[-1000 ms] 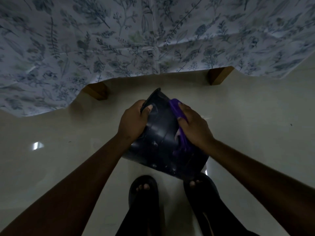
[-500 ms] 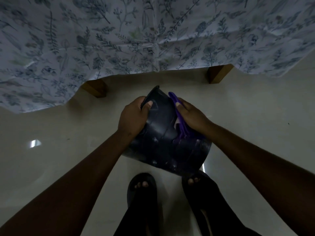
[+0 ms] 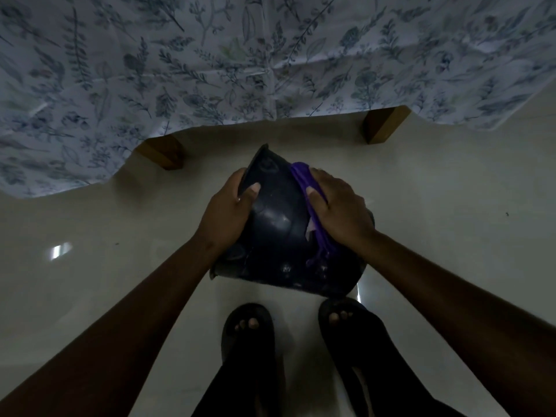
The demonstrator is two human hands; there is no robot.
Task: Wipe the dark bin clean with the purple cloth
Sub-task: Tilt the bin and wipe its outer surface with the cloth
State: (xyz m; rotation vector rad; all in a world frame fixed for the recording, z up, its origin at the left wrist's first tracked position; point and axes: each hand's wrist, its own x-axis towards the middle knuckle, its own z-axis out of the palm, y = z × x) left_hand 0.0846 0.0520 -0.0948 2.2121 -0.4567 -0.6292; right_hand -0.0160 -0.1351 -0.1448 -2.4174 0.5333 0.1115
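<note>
Dim head-cam view. A person holds a dark bin [image 3: 279, 230] above a pale floor [image 3: 451, 212], bin tilted w/ its wide end toward the feet [image 3: 249, 323]. Left hand [image 3: 228, 215] is clamped on the bin's left side. Right hand [image 3: 340, 209] presses a purple cloth [image 3: 301, 176] against the right side. Leaf-print fabric [image 3: 210, 55] hangs behind.

I read no text, label, brand or number anywhere here (the dim light does not help); the dark bin [image 3: 276, 224] shows only unreadable moulded marks.
</note>
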